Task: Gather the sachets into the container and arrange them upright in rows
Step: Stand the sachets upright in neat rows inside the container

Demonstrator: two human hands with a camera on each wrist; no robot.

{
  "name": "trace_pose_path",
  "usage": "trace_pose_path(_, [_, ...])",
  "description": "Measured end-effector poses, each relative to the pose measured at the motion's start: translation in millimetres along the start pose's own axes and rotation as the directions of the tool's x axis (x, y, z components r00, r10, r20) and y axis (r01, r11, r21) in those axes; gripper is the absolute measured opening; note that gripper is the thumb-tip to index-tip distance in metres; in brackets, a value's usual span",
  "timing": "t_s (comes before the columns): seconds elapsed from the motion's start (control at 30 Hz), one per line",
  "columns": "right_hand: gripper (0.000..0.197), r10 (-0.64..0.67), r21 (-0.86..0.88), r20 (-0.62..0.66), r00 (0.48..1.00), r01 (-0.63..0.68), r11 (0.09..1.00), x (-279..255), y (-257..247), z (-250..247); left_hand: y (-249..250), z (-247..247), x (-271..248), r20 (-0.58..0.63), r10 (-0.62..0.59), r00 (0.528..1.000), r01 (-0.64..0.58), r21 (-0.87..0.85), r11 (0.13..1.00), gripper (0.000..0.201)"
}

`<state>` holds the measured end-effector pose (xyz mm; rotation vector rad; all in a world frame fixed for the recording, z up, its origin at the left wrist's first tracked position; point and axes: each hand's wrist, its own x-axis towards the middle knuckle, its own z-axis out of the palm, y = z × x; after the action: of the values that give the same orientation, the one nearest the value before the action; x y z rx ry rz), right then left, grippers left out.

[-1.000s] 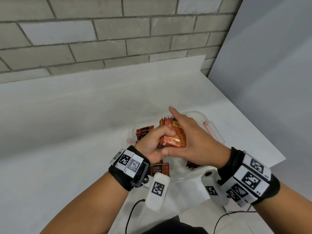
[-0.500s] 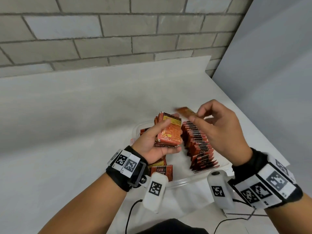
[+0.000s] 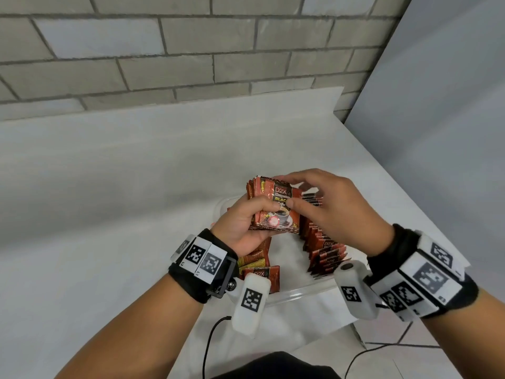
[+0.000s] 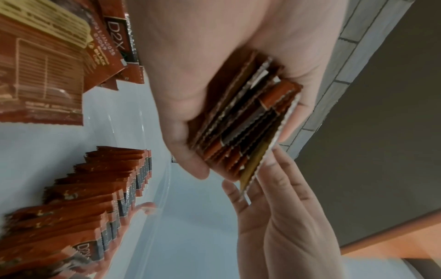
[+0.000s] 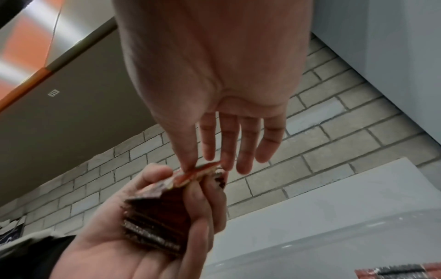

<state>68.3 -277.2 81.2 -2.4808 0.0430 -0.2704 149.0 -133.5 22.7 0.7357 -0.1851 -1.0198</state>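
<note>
Centre of head frame: left hand (image 3: pixel 240 228) grips a stack of sachets (image 3: pixel 276 209) above the clear container (image 3: pixel 300 292) on the white bench (image 3: pixel 109 187). Right hand (image 3: pixel 330 212) pinches the front sachet between thumb and fingers. Upright sachet row (image 3: pixel 322 250) stands in the container's right side.

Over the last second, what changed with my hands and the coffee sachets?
The right hand had drawn one sachet away to the right and is now back at the stack of sachets, thumb and fingers on its front sachet; where the drawn sachet went isn't visible. Unchanged: the left hand grips the stack above the container, and the upright row stands inside.
</note>
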Motion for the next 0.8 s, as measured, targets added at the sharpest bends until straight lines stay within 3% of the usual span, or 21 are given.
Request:
trace_pose_path(0.2, [0.039, 0.166, 0.045, 0.140, 0.976, -0.174, 0.984, 18, -4, -10, 5, -2, -5, -0.023, 0.015, 1.000, -0.013, 0.095, 0.995, 0.043])
trace_pose_path(0.4, [0.019, 0.136, 0.086, 0.275, 0.952, -0.165, 0.982, 36, -2, -19, 18, -12, -10, -0.161, 0.079, 0.984, -0.053, 0.159, 0.986, 0.025])
trace_pose_path(0.53, [0.011, 0.196, -0.126, 0.317, 0.928, -0.164, 0.978, 49, 16, -26, 28, -29, -16, -0.315, 0.130, 0.940, -0.102, 0.102, 0.989, 0.018])
trace_pose_path(0.67, [0.004, 0.251, -0.388, 0.359, 0.899, -0.101, 0.916, 60, 30, -5, 29, -38, -22, -0.339, 0.133, 0.931, -0.114, 0.078, 0.990, 0.017])
trace_pose_path(0.8, [0.012, 0.306, -0.542, 0.385, 0.871, -0.055, 0.838, 70, 37, 19, 29, -39, -22, -0.335, 0.130, 0.933, -0.117, 0.060, 0.991, 0.026])
